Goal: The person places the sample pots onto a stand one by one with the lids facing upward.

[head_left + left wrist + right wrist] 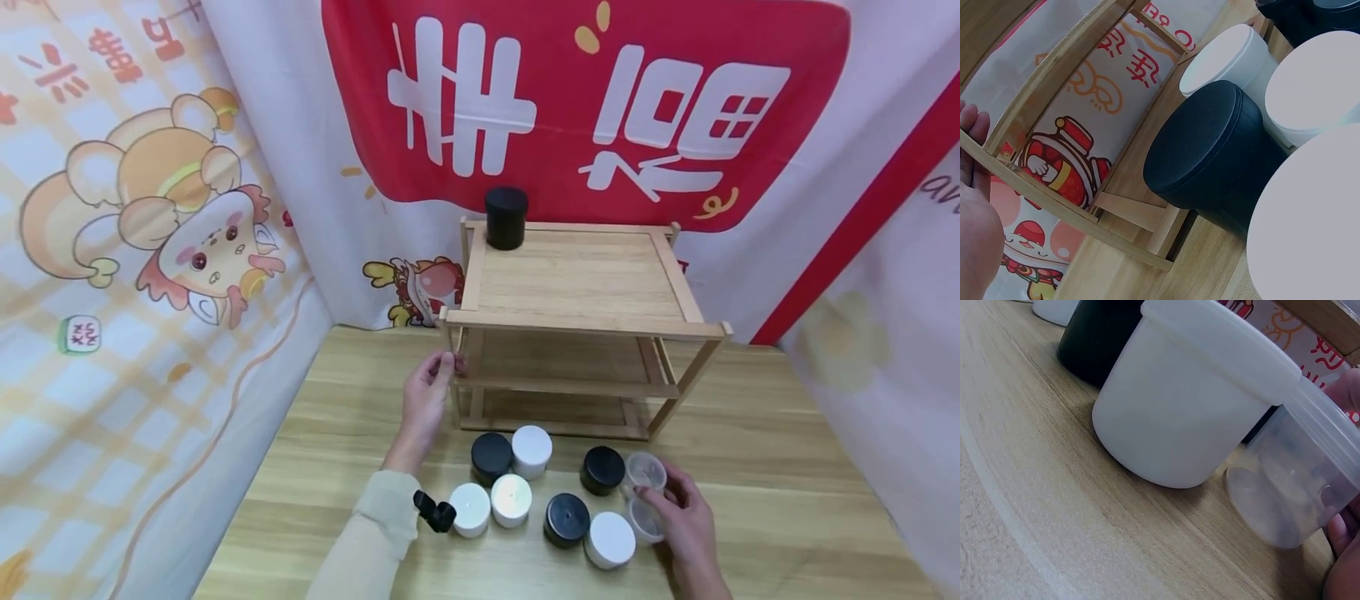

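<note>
- Left hand (427, 395), mid-frame, grips the wooden rack (577, 275) by its left post; a tug could topple the black jar (506, 220), upper centre.
- Right hand (688, 521), lower right, pinches a clear jar (643, 525); a slip could knock the adjacent white jar (611, 540).

Gap midway through jars (512, 500), wooden rack (585, 279) beyond, bottom shelf (551, 407) perhaps tight

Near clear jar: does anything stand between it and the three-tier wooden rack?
Yes: the far clear jar stands directly between the near clear jar and the wooden rack; the right hand is at both clear jars.
</note>
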Demonstrator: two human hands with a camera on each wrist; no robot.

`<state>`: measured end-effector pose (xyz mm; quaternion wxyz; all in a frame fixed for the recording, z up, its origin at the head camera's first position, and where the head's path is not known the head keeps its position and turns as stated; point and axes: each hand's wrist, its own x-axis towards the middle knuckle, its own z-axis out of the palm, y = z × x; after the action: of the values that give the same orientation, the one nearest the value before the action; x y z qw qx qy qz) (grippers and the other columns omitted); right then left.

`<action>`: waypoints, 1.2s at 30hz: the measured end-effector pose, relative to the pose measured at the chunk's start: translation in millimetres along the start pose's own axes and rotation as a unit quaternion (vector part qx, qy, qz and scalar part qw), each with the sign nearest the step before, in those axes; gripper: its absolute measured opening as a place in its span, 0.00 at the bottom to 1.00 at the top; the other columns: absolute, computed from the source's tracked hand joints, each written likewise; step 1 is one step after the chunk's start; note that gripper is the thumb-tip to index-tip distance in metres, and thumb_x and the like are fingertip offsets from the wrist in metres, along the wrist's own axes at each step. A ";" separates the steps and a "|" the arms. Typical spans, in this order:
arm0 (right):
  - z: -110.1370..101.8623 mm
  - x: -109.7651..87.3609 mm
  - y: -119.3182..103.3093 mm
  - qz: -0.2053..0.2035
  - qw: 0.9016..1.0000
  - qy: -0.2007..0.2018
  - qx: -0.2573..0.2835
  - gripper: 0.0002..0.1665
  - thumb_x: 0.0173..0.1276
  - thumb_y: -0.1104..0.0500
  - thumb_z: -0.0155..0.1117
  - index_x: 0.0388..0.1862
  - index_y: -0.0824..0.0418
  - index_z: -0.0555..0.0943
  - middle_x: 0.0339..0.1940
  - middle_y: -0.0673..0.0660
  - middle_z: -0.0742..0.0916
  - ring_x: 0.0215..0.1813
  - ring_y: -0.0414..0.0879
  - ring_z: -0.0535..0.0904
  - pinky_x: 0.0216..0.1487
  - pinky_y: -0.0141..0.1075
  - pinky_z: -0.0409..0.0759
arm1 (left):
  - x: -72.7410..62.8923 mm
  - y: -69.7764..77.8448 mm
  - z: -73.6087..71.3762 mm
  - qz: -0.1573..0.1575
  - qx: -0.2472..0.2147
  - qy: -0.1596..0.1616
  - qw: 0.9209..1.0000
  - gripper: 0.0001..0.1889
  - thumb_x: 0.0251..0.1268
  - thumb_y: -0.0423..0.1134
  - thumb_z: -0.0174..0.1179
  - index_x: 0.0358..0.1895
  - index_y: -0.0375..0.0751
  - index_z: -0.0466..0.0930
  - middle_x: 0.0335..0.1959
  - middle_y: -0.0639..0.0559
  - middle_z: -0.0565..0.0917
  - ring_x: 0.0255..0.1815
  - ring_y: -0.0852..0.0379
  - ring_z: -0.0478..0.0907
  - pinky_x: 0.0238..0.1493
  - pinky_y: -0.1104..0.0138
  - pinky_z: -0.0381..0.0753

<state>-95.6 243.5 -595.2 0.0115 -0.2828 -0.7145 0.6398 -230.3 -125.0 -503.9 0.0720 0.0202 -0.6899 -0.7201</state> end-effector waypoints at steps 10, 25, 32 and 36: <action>-0.5 3.8 -1.4 0.010 1.000 -0.010 -0.011 0.46 0.65 0.56 0.82 0.80 0.53 0.71 0.52 0.28 0.79 0.57 0.33 0.75 0.51 0.18 0.75 | 1.8 -1.2 -1.9 0.012 -0.003 0.002 1.000 0.28 0.82 0.59 0.57 0.60 0.36 0.85 0.48 0.49 0.90 0.54 0.59 0.85 0.76 0.52 0.75; -2.6 -0.7 2.1 -0.012 1.000 -0.004 -0.002 0.46 0.65 0.62 0.81 0.79 0.60 0.71 0.40 0.21 0.82 0.47 0.21 0.79 0.48 0.18 0.78 | -0.9 -1.6 -1.5 -0.015 0.009 -0.004 1.000 0.29 0.80 0.63 0.56 0.62 0.40 0.84 0.53 0.45 0.89 0.63 0.52 0.83 0.80 0.47 0.72; -2.8 3.7 0.8 -0.011 1.000 -0.005 -0.013 0.46 0.65 0.60 0.82 0.79 0.58 0.72 0.39 0.19 0.81 0.46 0.20 0.77 0.47 0.17 0.77 | 0.8 0.8 -1.4 -0.006 0.001 -0.008 1.000 0.29 0.82 0.62 0.56 0.62 0.38 0.83 0.54 0.43 0.89 0.62 0.52 0.83 0.80 0.47 0.71; -2.5 3.0 3.2 -0.018 1.000 -0.008 -0.004 0.45 0.65 0.63 0.80 0.79 0.60 0.71 0.40 0.20 0.82 0.46 0.20 0.79 0.47 0.18 0.78 | 1.2 -0.4 -1.8 -0.007 0.002 -0.008 1.000 0.28 0.83 0.60 0.56 0.62 0.38 0.83 0.54 0.44 0.89 0.61 0.53 0.83 0.80 0.47 0.72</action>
<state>-96.0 247.1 -598.7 0.0159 -0.2646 -0.7223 0.6388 -231.2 -127.0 -504.3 0.0610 0.0197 -0.6918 -0.7192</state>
